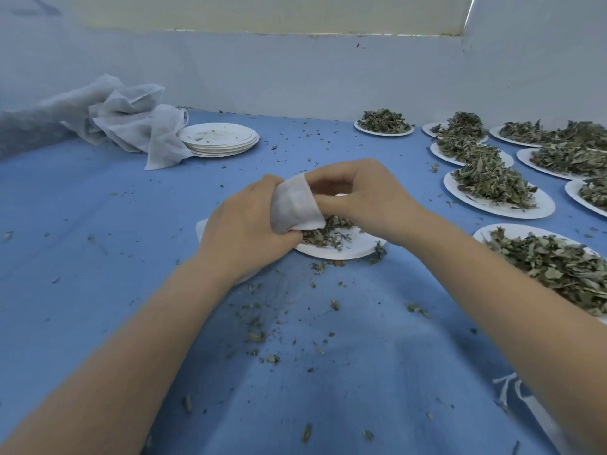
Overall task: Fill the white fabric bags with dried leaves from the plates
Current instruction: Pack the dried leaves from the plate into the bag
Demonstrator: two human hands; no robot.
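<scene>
A small white fabric bag (293, 205) is held over a white plate (341, 251) in the middle of the blue cloth. My left hand (244, 228) grips the bag's left side, fingers curled under it. My right hand (358, 195) pinches the bag's upper right edge with curled fingers. Dried green leaves (323, 233) lie on the plate right at the bag's lower end. Whether leaves are inside the bag cannot be seen.
Several plates heaped with dried leaves (492, 183) fill the right side, the nearest plate (558, 267) by my right forearm. A stack of emptied plates (220, 139) and a heap of white fabric bags (131, 119) sit at the back left. Leaf crumbs litter the cloth.
</scene>
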